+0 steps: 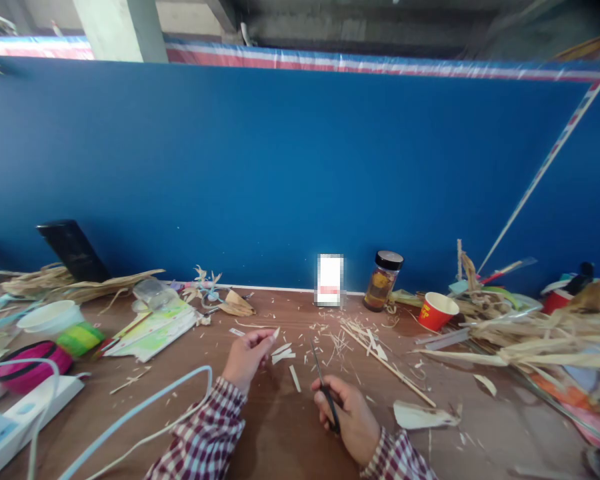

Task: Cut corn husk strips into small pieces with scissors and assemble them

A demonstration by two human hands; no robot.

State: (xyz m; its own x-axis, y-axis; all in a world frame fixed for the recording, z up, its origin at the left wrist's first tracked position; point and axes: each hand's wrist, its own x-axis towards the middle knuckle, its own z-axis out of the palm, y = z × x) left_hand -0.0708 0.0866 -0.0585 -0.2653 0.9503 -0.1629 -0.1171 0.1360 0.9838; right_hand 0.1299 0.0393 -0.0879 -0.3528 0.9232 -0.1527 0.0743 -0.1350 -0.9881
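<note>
My left hand (249,358) is closed in a pinch on a small pale strip of dried husk (277,333), its tip poking out past the fingertips. A pair of dark-handled scissors (323,380) is gripped in my right hand (349,415), blades pointing away from me. Whether the blades are parted is too small to tell. Between the two hands, several cut husk strips (283,353) lie on the brown table (275,433), with one longer strip (295,378) nearer me. Both sleeves are checked.
Thin shavings and a stick (405,379) lie right of centre. Behind them stand a lidded jar (381,283) and a red paper cup (437,312). Dried husks (540,343) heap at right. At left are a painted sheet (155,330), a power strip (30,417) and a looping cable (145,397).
</note>
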